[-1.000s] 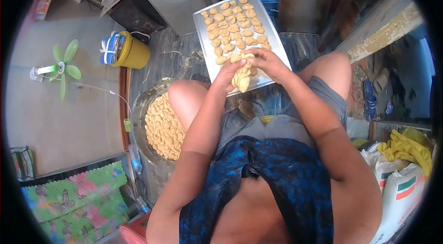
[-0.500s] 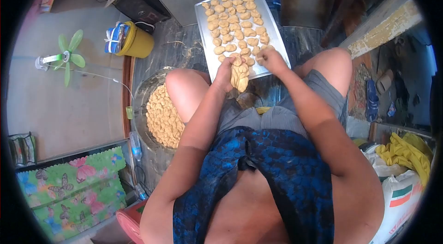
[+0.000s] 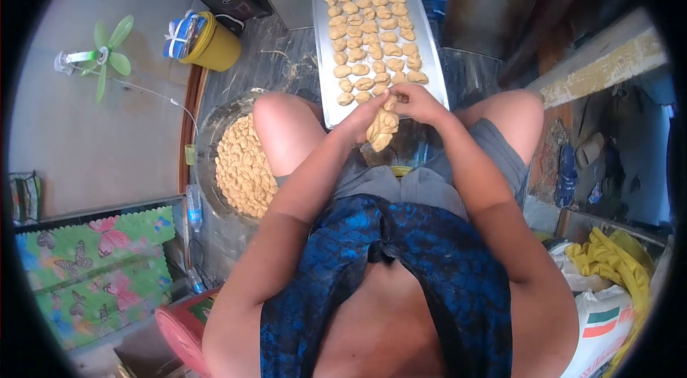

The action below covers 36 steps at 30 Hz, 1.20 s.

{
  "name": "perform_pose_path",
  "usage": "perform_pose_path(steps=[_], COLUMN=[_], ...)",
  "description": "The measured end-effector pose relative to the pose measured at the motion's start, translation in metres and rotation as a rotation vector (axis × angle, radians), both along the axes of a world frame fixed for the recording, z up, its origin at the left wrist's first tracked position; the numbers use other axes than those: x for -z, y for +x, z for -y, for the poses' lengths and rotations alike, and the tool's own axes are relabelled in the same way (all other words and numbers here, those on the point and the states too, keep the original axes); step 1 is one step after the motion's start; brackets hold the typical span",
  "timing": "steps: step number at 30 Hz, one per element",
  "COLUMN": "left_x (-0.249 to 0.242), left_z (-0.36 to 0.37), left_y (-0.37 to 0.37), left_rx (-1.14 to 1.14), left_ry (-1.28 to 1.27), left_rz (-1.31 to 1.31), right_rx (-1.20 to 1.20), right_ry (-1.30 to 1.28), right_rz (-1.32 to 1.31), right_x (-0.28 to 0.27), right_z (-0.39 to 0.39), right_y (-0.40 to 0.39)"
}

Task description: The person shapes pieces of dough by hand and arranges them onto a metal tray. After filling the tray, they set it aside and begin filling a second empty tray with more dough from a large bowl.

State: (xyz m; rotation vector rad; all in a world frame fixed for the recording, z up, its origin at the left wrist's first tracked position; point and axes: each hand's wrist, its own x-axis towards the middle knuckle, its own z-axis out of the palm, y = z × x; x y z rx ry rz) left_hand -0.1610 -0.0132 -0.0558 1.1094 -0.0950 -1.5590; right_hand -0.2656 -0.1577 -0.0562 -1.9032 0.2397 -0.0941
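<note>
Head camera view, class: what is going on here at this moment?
A seated person holds a clump of dough pieces in the left hand, while the right hand picks at the top of the clump with its fingers. Just beyond the hands, a metal tray on the floor carries rows of small shaped pieces and is almost full. By the left knee, a large bowl holds a heap of similar pieces.

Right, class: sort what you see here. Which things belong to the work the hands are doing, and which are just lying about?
In use:
left hand
right hand
handful of dough pieces
metal tray
big bowl of pieces

Lying about:
green fan
yellow bucket
plastic bottle
sack
</note>
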Motion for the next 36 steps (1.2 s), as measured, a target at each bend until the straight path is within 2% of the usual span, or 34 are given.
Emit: perform_pose_path(steps=[2, 4, 6, 7, 9, 14, 16, 20, 22, 25, 31, 35, 36], left_x=[-0.002, -0.006, -0.004, -0.001, 0.000, 0.010, 0.008, 0.003, -0.001, -0.001, -0.003, -0.008, -0.009], left_z=[0.001, 0.002, 0.002, 0.002, 0.001, 0.002, 0.003, 0.001, 0.001, 0.002, 0.001, 0.000, 0.001], left_y=[-0.004, -0.002, -0.004, -0.002, 0.001, 0.007, 0.008, 0.007, 0.007, 0.008, 0.008, 0.007, 0.008], left_rx=[-0.047, 0.048, -0.005, -0.017, -0.044, -0.042, -0.061, -0.080, -0.094, -0.084, -0.072, -0.074, -0.076], left_ry=[-0.008, 0.040, 0.073, 0.069, 0.077, 0.083, 0.091, 0.043, 0.045, 0.065, 0.073, 0.064, 0.057], left_rz=[-0.020, 0.036, 0.075, 0.097, 0.110, 0.127, 0.129, 0.126, 0.118, 0.174, 0.238, 0.202, 0.205], right_rx=[0.094, 0.375, 0.476, 0.473, 0.495, 0.522, 0.582, 0.584, 0.572, 0.448, 0.441, 0.409, 0.481], right_ry=[0.005, 0.043, -0.059, -0.064, -0.464, -0.498, -0.319, -0.435, -0.439, -0.538, -0.597, -0.639, -0.591], right_rz=[0.053, 0.049, -0.081, -0.083, -0.196, -0.200, -0.295, -0.199, -0.058, -0.194, -0.276, -0.227, -0.143], right_x=[0.010, 0.006, 0.015, 0.022, 0.034, 0.041, 0.034, 0.030, 0.023, 0.028, 0.022, 0.025, 0.025], right_z=[0.017, 0.026, 0.037, 0.037, 0.033, 0.032, 0.032, 0.033, 0.029, 0.025, 0.027, 0.035, 0.037], right_y=[-0.002, -0.007, -0.008, -0.008, -0.009, -0.003, -0.003, -0.006, -0.007, -0.008, -0.005, -0.004, 0.000])
